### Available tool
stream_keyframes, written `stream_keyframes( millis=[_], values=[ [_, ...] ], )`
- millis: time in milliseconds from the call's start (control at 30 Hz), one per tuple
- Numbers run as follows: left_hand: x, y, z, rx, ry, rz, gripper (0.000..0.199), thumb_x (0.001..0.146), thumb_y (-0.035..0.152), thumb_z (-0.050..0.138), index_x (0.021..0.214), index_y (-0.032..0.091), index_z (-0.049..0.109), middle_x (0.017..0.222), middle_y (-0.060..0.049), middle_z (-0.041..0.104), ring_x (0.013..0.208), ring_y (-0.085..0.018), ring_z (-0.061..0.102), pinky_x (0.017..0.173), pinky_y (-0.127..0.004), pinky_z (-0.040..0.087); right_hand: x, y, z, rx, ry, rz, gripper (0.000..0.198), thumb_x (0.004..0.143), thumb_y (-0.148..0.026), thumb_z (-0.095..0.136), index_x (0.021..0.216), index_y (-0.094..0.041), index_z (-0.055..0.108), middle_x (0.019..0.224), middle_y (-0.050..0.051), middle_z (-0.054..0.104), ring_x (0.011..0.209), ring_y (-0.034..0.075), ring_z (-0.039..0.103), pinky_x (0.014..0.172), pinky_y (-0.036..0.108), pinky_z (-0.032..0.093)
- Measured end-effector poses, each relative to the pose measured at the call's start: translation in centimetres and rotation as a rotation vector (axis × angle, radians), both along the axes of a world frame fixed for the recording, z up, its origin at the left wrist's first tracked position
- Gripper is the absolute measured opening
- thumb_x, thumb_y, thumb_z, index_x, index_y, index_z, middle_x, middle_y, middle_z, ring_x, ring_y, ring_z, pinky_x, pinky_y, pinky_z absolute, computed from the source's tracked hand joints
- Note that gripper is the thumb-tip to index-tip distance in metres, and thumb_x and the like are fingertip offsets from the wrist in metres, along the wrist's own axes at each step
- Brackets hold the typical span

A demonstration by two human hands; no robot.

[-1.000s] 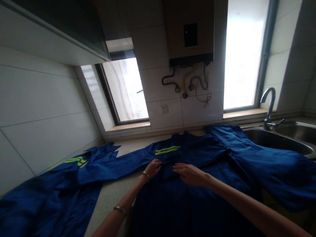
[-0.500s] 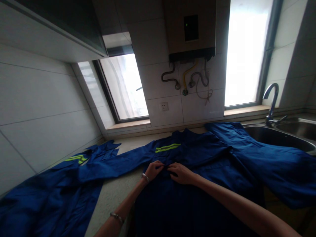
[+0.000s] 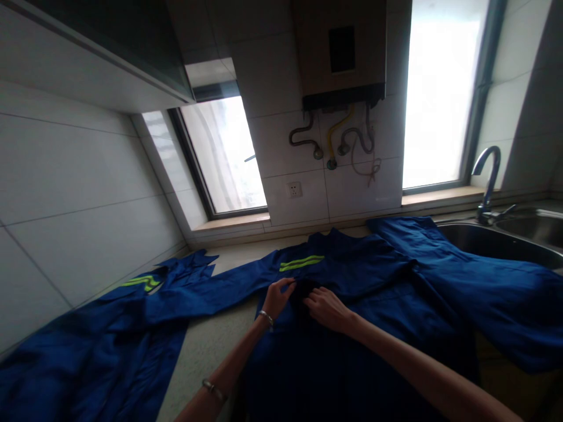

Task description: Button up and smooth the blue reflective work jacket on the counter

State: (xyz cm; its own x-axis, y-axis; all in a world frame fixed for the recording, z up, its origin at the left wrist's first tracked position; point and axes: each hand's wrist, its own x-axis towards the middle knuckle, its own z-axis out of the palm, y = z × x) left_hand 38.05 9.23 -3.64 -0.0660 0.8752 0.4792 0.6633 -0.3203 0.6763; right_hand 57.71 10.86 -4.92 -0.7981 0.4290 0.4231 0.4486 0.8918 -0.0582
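A dark blue work jacket (image 3: 352, 258) with two yellow-green stripes lies over the counter, its lower part hanging over the front edge. My left hand (image 3: 278, 298) pinches the jacket's fabric just below the stripes. Close on its right, my right hand (image 3: 328, 308) has its fingers curled onto the same cloth. Between the two hands the fabric is dark, and small details there cannot be made out. A second blue garment (image 3: 101, 328), also with yellow-green stripes, is spread out on the left, touching the jacket's sleeve.
The pale countertop (image 3: 206, 346) shows between the garments. More blue cloth (image 3: 492, 293) lies at the right, beside a steel sink (image 3: 528, 249) with a curved faucet (image 3: 488, 176). A water heater (image 3: 341, 53) with hoses hangs on the wall above. A cabinet (image 3: 109, 53) juts out upper left.
My left hand has risen slightly, fingertips lifted. My right hand has shifted a little right, widening the gap between the hands. The green light on the heater's panel no longer shows.
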Motion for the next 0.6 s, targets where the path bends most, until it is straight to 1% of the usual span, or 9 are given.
stream_keyframes(
  millis=[67,133,200,267,333,400,500,533,600],
  values=[
    [1.1,-0.6,1.5,-0.026,-0.104,0.014,0.028,0.077,0.039,0.058,0.087,0.016,0.071,0.086,-0.005,0.071,0.082,-0.021,0.064,0.078,-0.032,0.050,1.3,-1.1,0.9,0.004,0.084,-0.012,0.024,0.081,-0.013,0.050,0.104,-0.018,0.058,0.094,0.007,0.061,0.091,0.020,0.053,0.083,0.034,0.042],
    [2.3,-1.1,2.6,-0.048,-0.193,0.010,0.032,0.074,0.042,0.061,0.084,0.014,0.072,0.079,-0.005,0.071,0.073,-0.019,0.064,0.068,-0.029,0.050,3.0,-2.2,1.4,-0.013,0.193,-0.015,0.030,0.084,-0.013,0.048,0.113,-0.019,0.054,0.097,0.006,0.059,0.092,0.019,0.052,0.083,0.034,0.043],
    [3.5,-1.6,3.3,-0.084,-0.280,0.000,0.036,0.072,0.045,0.063,0.084,0.012,0.071,0.073,-0.004,0.070,0.065,-0.016,0.061,0.059,-0.025,0.048,4.5,-3.1,1.3,-0.004,0.231,0.037,0.034,0.086,-0.018,0.049,0.120,-0.018,0.050,0.100,0.007,0.057,0.093,0.019,0.051,0.082,0.033,0.044],
    [4.5,-2.2,3.6,-0.139,-0.348,-0.012,0.039,0.071,0.046,0.064,0.084,0.011,0.071,0.069,-0.004,0.068,0.058,-0.014,0.059,0.054,-0.023,0.045,5.6,-3.8,0.6,0.033,0.189,0.130,0.032,0.087,-0.023,0.051,0.119,-0.017,0.051,0.100,0.008,0.057,0.093,0.019,0.052,0.080,0.032,0.046],
    [5.4,-2.7,3.9,-0.190,-0.393,-0.026,0.038,0.070,0.046,0.064,0.084,0.011,0.071,0.068,-0.003,0.068,0.057,-0.013,0.058,0.052,-0.022,0.044,6.3,-4.3,-0.3,0.045,0.153,0.188,0.020,0.090,-0.022,0.048,0.107,-0.017,0.057,0.093,0.007,0.057,0.087,0.017,0.054,0.077,0.030,0.048],
    [6.0,-3.4,4.4,-0.222,-0.410,-0.039,0.036,0.070,0.044,0.065,0.084,0.012,0.071,0.070,-0.003,0.068,0.058,-0.013,0.059,0.052,-0.022,0.045,6.8,-4.6,-0.8,-0.007,0.198,0.172,0.017,0.092,-0.019,0.042,0.094,-0.017,0.058,0.086,0.005,0.057,0.080,0.014,0.055,0.074,0.026,0.049],
    [6.6,-4.4,5.4,-0.222,-0.404,-0.053,0.033,0.069,0.042,0.066,0.084,0.014,0.072,0.072,-0.004,0.070,0.062,-0.015,0.061,0.053,-0.022,0.046,7.5,-5.2,-0.1,-0.067,0.393,0.104,0.016,0.094,-0.018,0.040,0.096,-0.017,0.056,0.088,0.004,0.059,0.079,0.012,0.057,0.072,0.025,0.050],
    [6.8,-4.7,5.7,-0.219,-0.397,-0.067,0.032,0.069,0.041,0.067,0.085,0.014,0.072,0.073,-0.004,0.070,0.064,-0.016,0.061,0.054,-0.022,0.046,7.7,-5.3,0.4,-0.034,0.446,0.099,0.017,0.093,-0.017,0.039,0.099,-0.017,0.055,0.092,0.005,0.060,0.083,0.013,0.058,0.074,0.026,0.050],
    [7.3,-5.3,6.2,-0.217,-0.387,-0.104,0.030,0.069,0.039,0.067,0.084,0.014,0.073,0.076,-0.005,0.071,0.067,-0.017,0.063,0.056,-0.023,0.047,8.3,-5.5,1.4,0.099,0.493,0.123,0.021,0.092,-0.012,0.037,0.102,-0.017,0.055,0.100,0.007,0.062,0.090,0.015,0.058,0.079,0.031,0.050]
  ],
)
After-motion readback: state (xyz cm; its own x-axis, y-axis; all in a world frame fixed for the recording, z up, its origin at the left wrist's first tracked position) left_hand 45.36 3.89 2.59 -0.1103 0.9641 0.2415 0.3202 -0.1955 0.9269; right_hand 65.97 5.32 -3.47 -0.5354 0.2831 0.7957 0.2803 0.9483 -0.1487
